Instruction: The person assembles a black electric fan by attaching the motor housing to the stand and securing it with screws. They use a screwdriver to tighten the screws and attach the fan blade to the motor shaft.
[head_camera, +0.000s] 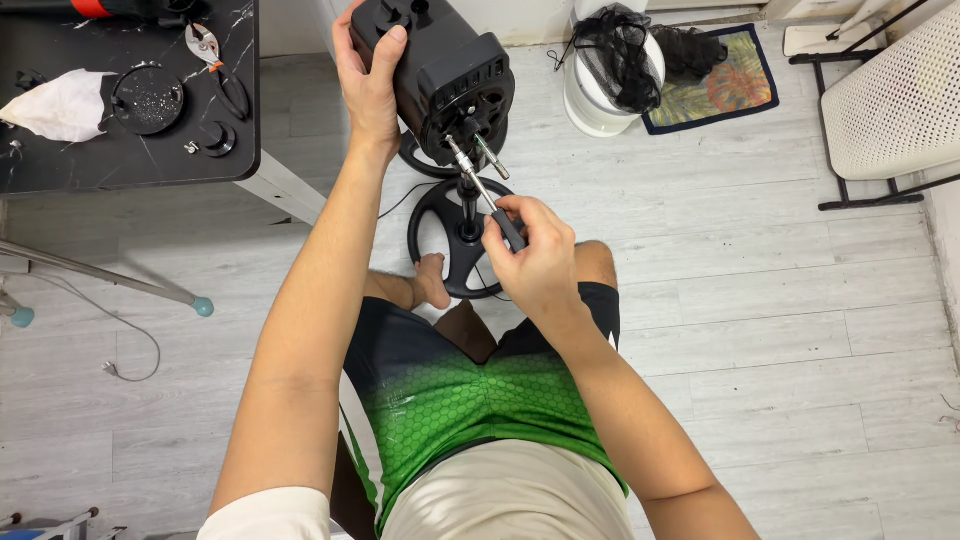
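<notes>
A screwdriver (487, 195) is gripped in the closed fingers of the right hand (530, 255), its tip set at the front of the black fan motor housing (440, 70). The housing is clasped from behind by the left hand (368, 85), above the round base (455, 235). The grille already appears removed; pliers (215, 65) lie on the counter (120, 150) beyond.

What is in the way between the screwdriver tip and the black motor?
Nothing visible. The right hand holds the screwdriver, and its shaft runs straight up to the front of the black motor, which the left hand grips. The metal spindle sticks out just beside the tip, not across it.
</notes>
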